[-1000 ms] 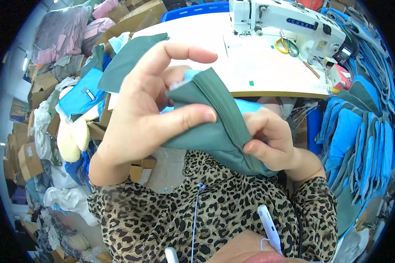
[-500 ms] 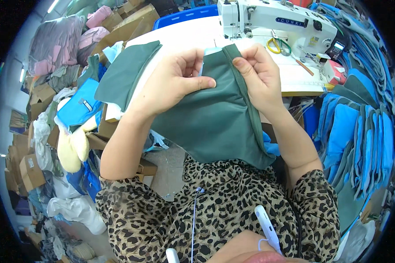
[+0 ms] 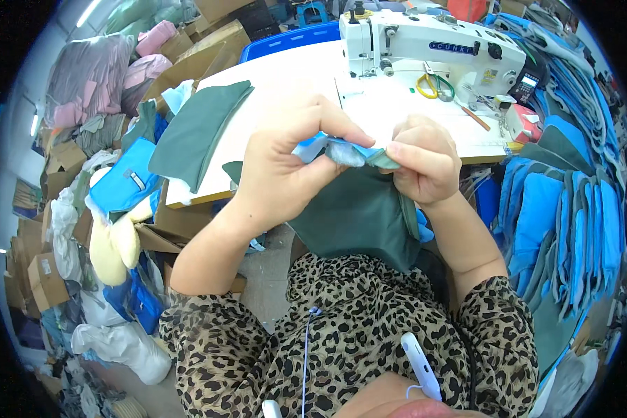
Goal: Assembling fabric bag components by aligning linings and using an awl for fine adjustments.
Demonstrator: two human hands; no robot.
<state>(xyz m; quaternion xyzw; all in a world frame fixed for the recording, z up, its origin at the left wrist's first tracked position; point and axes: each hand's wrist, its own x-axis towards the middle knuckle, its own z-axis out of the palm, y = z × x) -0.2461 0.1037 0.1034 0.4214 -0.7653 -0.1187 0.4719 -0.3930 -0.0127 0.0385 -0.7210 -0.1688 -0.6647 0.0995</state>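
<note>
A dark green fabric piece point(image 3: 355, 216) with a light blue lining hangs from both hands above my lap. My left hand point(image 3: 292, 153) pinches its top edge between thumb and fingers, where a pale fluffy layer shows in the opening. At the right corner of that edge, my right hand point(image 3: 425, 159) grips the cloth between thumb and curled fingers. Another dark green panel point(image 3: 196, 132) lies on the left of the white table point(image 3: 285, 73). Beyond my hands stands a white sewing machine point(image 3: 432, 49).
Yellow-and-green-handled scissors point(image 3: 435, 87) lie by the machine, near a brown stick point(image 3: 476, 118) and a red-and-white box point(image 3: 522, 124). Stacked blue and green pieces point(image 3: 564, 223) hang at the right. Cardboard boxes point(image 3: 49, 279) and bagged cloth crowd the left. A blue crate point(image 3: 289, 42) sits behind the table.
The held piece's top edge has tipped toward me, so its blue lining and fluffy layer now show. Both hands have moved slightly lower, and the right hand's fingers have curled in.
</note>
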